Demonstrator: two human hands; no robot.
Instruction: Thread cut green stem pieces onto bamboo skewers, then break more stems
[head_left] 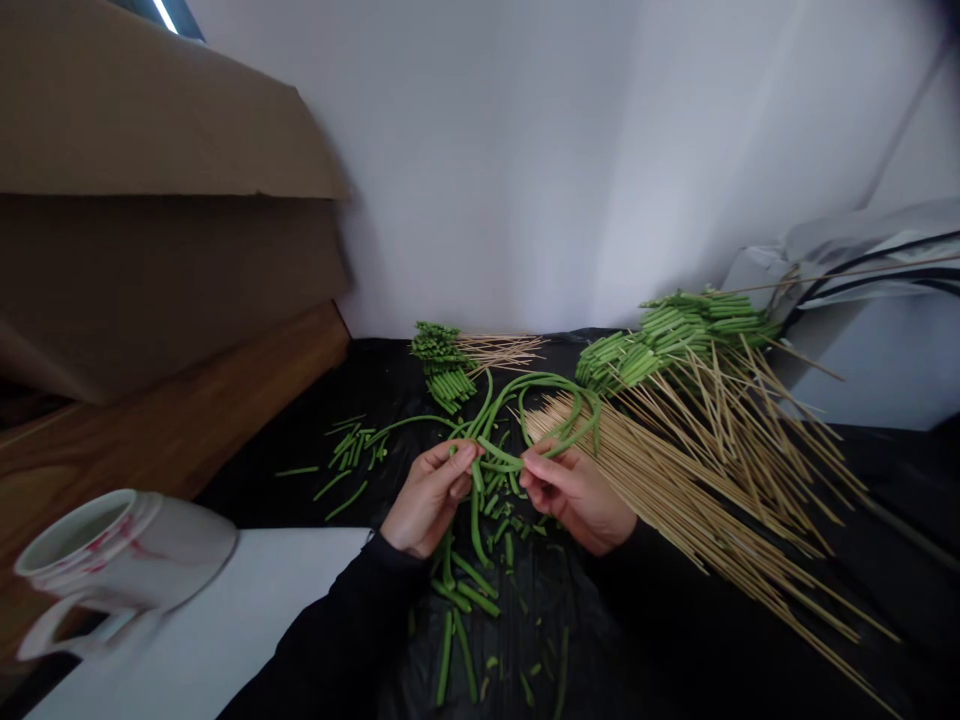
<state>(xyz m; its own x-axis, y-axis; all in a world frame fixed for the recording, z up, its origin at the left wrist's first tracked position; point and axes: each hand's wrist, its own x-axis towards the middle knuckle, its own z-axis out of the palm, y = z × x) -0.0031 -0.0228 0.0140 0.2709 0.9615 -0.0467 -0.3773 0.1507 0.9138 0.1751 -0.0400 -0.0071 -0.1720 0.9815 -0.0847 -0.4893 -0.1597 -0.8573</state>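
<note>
Long green beans (551,381) loop in curves between and above my two hands. My left hand (433,492) is closed, with thumb and fingers pinching the beans at their left part. My right hand (576,492) pinches the same beans a little to the right. Cut green pieces (474,590) lie below and between the hands on the black sheet (525,650). Many bare wooden sticks (675,490) are spread beside my right hand. Behind them sits a pile of green pieces on sticks (675,335), and a smaller such bundle (442,365) lies behind my hands.
A white mug (172,550) with red marks stands on a white surface (262,590) at the lower left. A large cardboard box (165,270) fills the upper left. A pale wall (487,170) rises behind. Black cables and clear plastic (847,245) are at the right.
</note>
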